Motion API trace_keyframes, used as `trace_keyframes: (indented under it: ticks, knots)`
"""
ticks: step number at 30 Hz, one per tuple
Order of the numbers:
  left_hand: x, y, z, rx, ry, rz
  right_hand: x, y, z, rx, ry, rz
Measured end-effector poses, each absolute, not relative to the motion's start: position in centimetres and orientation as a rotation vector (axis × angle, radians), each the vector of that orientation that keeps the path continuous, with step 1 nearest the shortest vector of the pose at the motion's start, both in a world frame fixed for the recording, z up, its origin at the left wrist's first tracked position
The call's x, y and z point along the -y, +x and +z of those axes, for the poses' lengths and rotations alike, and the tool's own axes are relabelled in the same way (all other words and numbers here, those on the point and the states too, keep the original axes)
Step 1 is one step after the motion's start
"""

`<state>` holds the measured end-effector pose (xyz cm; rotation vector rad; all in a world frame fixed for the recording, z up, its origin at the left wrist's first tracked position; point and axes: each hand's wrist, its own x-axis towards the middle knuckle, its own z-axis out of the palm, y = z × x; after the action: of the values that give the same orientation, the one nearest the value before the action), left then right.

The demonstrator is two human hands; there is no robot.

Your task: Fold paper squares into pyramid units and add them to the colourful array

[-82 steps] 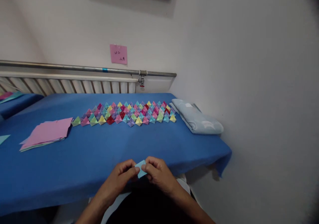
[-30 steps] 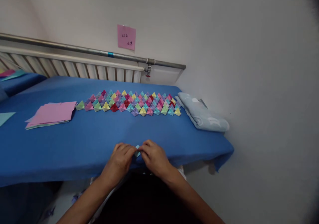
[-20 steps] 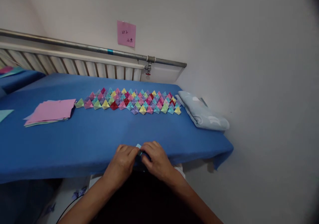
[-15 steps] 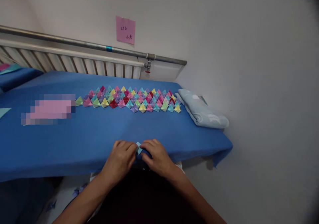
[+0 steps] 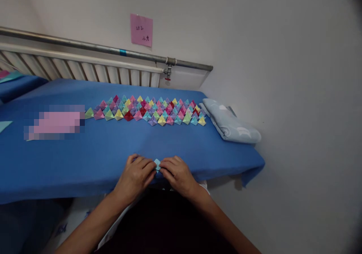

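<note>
A small light blue folded paper [image 5: 157, 165] is pinched between my two hands near the front edge of the blue-covered table [image 5: 118, 152]. My left hand [image 5: 137, 173] grips its left side, the fingers bent and pressed together. On the right side, the thumb and fingertips of my right hand [image 5: 177, 173] close on the paper. Beyond my hands, several rows of folded paper pieces [image 5: 161, 120] in pink, yellow, green, blue, purple and red stand on the cloth.
At the right end lies a folded pale blue blanket [image 5: 232, 124]. A blurred pink patch [image 5: 60, 122] is on the left of the table. Behind run a radiator [image 5: 96, 73] and a metal pipe [image 5: 85, 46]. A pink note [image 5: 141, 30] hangs on the wall.
My right thumb has come up and closed against the paper, where before it was apart from the fingers. The view has shifted slightly.
</note>
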<state>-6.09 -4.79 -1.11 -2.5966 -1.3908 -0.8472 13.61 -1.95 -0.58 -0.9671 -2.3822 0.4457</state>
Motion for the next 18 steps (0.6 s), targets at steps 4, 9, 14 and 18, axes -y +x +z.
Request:
trace_keyframes:
  ticks: [4,9,14,18]
  knots:
    - [4.75,-6.15,-1.16,1.388,-2.592,-0.876,1.83,13.6,-0.98,2.382,-0.952,0.383]
    - [4.44,-6.03,-1.13,1.395,-2.571,-0.907,1.7,13.35,-1.2,2.385,-0.959,0.299]
    - [4.18,-5.81,-1.5,1.389,-2.531,-0.873,1.67,13.07,-1.15,2.394,-1.016,0.275]
    - [4.26,-5.83,-1.99,1.412,-2.507,-0.911,1.67,13.17,-1.12,2.358,-1.014,0.332]
